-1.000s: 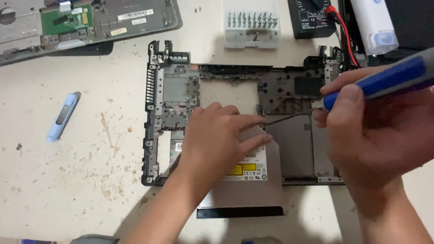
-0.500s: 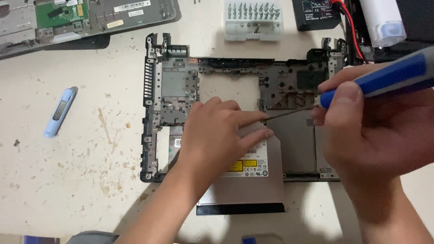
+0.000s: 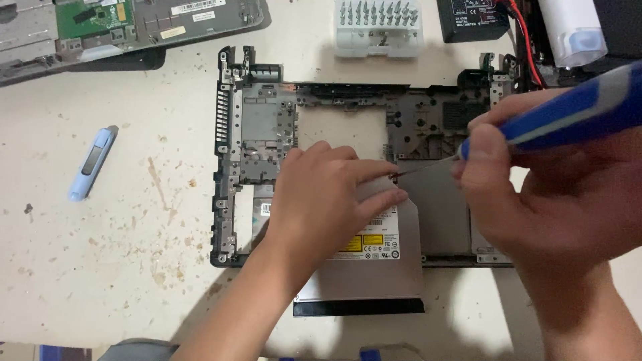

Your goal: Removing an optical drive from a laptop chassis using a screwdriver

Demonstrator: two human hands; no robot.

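A stripped black laptop base lies on the table. A silver optical drive sits in its lower middle and sticks out past the front edge. My left hand rests flat on the drive, with the fingertips at its upper right corner. My right hand grips a blue-handled screwdriver. The thin shaft points left, and its tip meets the drive corner right beside my left fingertips.
A white rack of screwdriver bits stands behind the base. A black multimeter with red leads and a white cylinder are at the back right. Another opened laptop part lies back left. A light blue utility knife lies left.
The view has shifted slightly. Both hands stay in nearly the same place, with the screwdriver tip still at the drive corner.
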